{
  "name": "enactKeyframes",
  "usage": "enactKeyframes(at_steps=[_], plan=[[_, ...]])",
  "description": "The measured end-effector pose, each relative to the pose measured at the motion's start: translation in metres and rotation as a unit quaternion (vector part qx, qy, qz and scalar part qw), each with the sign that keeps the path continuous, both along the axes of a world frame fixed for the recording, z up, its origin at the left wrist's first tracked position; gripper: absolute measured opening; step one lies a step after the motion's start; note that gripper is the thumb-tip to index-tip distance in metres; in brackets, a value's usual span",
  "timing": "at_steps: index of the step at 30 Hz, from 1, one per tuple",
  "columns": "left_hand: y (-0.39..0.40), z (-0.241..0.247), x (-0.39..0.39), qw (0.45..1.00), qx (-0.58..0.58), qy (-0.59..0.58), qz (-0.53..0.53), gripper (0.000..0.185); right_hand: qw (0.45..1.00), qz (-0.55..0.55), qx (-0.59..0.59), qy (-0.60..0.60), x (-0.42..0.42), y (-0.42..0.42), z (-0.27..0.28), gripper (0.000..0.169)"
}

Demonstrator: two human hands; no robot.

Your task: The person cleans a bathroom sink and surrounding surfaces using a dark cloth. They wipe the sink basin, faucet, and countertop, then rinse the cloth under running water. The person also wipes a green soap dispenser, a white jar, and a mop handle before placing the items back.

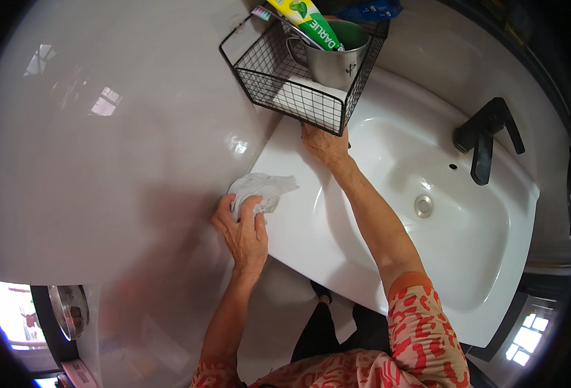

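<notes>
My left hand (245, 232) grips a crumpled white cloth or tissue (259, 191) at the left edge of the white ceramic washbasin (285, 233), close against the wall. Reaching forward across the basin's left ledge, my right hand (325, 144) is partly covered by a black wire basket (293, 99). Its fingers are hidden, and small dark bits show beside it; what it holds cannot be told. Inside the basket stand a stainless steel mug (336, 68), a Darlie toothpaste tube (312, 24) and a toothbrush (290, 26). A folded white item (309, 94) lies at the basket's bottom.
A black faucet (484, 138) rises at the basin's back right, near a round metal drain (423, 206). The glossy wall (120, 169) borders the basin on the left. A blue packet (373, 10) is behind the mug. A clear round container (69, 313) appears at lower left.
</notes>
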State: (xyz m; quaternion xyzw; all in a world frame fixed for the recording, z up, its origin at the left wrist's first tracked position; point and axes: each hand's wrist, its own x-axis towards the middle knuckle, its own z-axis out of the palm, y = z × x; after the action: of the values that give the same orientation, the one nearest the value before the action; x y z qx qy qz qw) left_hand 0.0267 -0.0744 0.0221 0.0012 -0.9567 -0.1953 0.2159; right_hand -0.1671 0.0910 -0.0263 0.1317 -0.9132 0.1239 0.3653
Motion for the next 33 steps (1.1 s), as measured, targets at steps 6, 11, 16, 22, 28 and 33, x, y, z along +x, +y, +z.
enactKeyframes(at_steps=[6,11,16,22,28,33], plan=[[-0.021,-0.017,0.023,0.987,0.126,0.104,-0.003,0.031,0.987,0.136,-0.038,-0.078,0.047,-0.036,0.016,0.036],[-0.037,-0.011,0.056,0.983,0.144,0.112,0.038,0.029,0.949,0.295,-0.055,-0.094,0.107,-0.050,0.023,0.028],[-0.067,-0.012,0.088,0.993,0.071,0.092,0.024,0.028,0.877,0.370,-0.240,-0.191,0.115,-0.056,0.004,0.036],[-0.090,-0.019,0.113,0.993,-0.053,0.110,0.000,0.029,0.606,0.186,-0.755,-0.167,0.016,-0.091,0.032,0.047],[-0.104,-0.028,0.123,0.992,-0.070,0.102,-0.018,0.026,0.711,0.174,-0.652,-0.199,0.050,-0.127,0.045,0.073],[-0.106,-0.032,0.121,0.990,-0.084,0.108,-0.027,0.026,0.773,0.211,-0.559,-0.213,0.123,-0.159,0.058,0.080]])
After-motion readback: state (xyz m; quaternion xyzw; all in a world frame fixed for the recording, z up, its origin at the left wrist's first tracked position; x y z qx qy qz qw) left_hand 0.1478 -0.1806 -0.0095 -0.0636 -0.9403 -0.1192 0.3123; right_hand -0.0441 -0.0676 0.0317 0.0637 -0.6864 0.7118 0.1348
